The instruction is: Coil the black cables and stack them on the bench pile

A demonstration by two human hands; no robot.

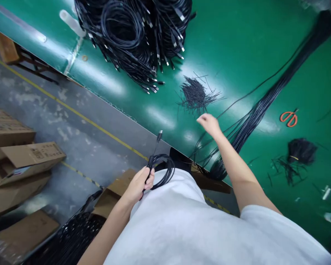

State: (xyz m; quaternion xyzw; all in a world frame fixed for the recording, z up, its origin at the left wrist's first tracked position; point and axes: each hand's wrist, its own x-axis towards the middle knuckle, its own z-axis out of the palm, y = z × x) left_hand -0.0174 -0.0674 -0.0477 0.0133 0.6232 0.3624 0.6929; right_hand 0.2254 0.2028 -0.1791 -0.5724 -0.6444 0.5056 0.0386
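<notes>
My left hand (142, 181) is closed round a coiled black USB cable (167, 173) in front of my white shirt. The cable's plug end (159, 136) sticks up above the coil. Over the table's near edge, my right hand (209, 123) has its fingers curled together. Whether anything thin sits in them I cannot make out. Just beyond those fingers lies a loose heap of short black ties (194, 94). A long bundle of straight black cables (253, 114) runs beside my right forearm and hangs over the edge.
Coiled black cables (121, 33) are piled at the far side of the green table (237, 36). Orange-handled scissors (289, 118) and a second bunch of black ties (302, 151) lie to the right. Cardboard boxes (30, 154) stand on the floor at left, near more black cables (71, 235).
</notes>
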